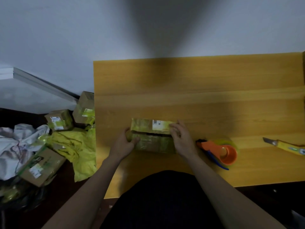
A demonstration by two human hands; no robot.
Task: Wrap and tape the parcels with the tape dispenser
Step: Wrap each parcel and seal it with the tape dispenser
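On the table [198, 76], both hands hold the parcel [152, 135], left hand [126, 142] cupping its end, right hand [179, 138] seemingly pinching tape, which may wrinkle if pulled skewed, dispenser [219, 152] idle beside.

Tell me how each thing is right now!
parcel: on the table, taped, held at both ends
left hand: grips the parcel's left end
right hand: pinches its right end
tape dispenser: lying untouched
knife: lying untouched, blade out
parcels beside the table: piled
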